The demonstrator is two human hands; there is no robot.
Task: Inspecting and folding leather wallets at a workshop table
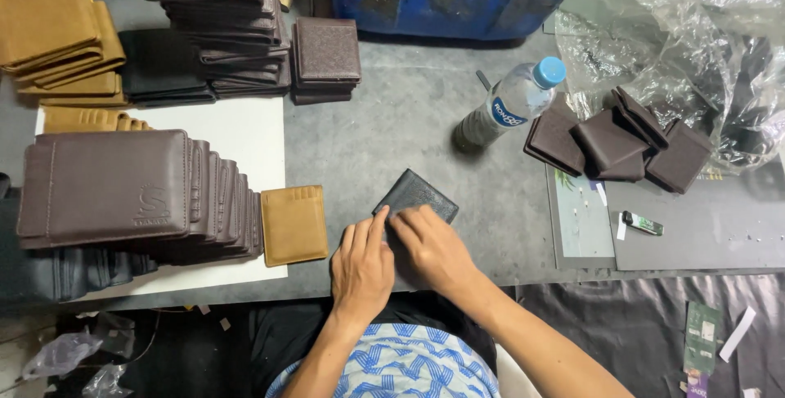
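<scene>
while both hands press a black wallet (pixel 415 196), blue-capped bottle (pixel 511 105) beyond

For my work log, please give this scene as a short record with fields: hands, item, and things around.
left hand: left hand presses on the near edge of the black wallet
right hand: right hand lies on the same wallet
surface: grey table
left side: leaning row of brown wallets, one tan wallet
right side: water bottle lying down, loose pile of dark brown wallets, clear plastic bags
</scene>
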